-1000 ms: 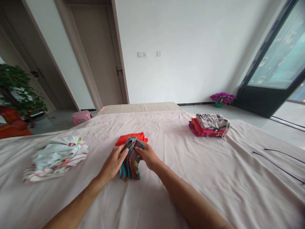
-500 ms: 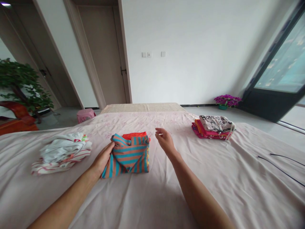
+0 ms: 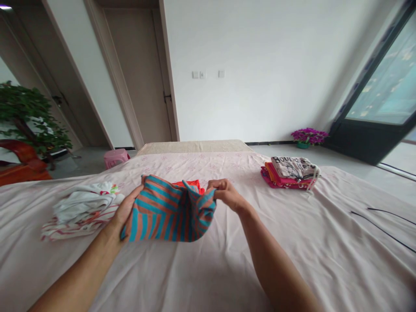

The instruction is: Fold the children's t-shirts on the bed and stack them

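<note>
A garment with blue and orange-brown stripes is stretched between my two hands above the bed. My left hand grips its left edge, and the fingers are partly hidden behind the cloth. At the upper right corner, my right hand pinches the bunched fabric. Behind the striped garment a bright red cloth shows, mostly covered by it. To the left lies a loose heap of white clothes, some with red stripes.
At the right sits a folded stack of clothes, a printed white piece on top of red and orange ones. Two thin black cords lie on the pale sheet. A pink stool stands beyond the bed's far left.
My right hand, apart from the cloth before, has closed on its right corner. The striped garment is raised, spread wider and shifted left with my left hand.
</note>
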The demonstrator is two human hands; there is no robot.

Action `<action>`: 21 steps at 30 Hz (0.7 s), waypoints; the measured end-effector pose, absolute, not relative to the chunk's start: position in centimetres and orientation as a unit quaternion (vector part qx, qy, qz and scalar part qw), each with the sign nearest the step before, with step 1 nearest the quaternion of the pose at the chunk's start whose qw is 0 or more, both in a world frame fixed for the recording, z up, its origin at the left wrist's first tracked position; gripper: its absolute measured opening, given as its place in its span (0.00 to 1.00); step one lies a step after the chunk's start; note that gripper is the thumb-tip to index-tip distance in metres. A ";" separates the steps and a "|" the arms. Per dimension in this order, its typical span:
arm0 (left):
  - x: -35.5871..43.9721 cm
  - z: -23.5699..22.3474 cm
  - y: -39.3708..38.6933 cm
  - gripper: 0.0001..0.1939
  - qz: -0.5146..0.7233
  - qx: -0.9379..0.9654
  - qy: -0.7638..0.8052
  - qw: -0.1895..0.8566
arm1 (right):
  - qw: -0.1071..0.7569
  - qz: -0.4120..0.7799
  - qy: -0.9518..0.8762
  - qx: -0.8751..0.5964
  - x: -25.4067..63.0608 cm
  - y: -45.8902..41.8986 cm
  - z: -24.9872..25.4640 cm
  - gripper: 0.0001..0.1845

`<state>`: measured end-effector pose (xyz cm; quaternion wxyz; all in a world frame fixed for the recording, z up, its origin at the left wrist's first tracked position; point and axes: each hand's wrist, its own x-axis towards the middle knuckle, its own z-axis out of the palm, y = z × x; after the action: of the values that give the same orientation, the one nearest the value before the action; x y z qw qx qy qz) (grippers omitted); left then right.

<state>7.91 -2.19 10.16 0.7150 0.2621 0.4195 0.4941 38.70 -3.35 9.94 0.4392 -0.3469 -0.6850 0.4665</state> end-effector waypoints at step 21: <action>7.9 15.6 -0.7 0.10 0.718 0.324 0.339 0.514 | 0.210 0.632 -0.717 -0.204 34.3 -4.5 8.7 0.17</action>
<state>7.94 -0.72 15.57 0.5142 0.3237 0.3390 0.7182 34.33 -4.54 8.74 0.2103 -0.2044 -0.7172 0.6322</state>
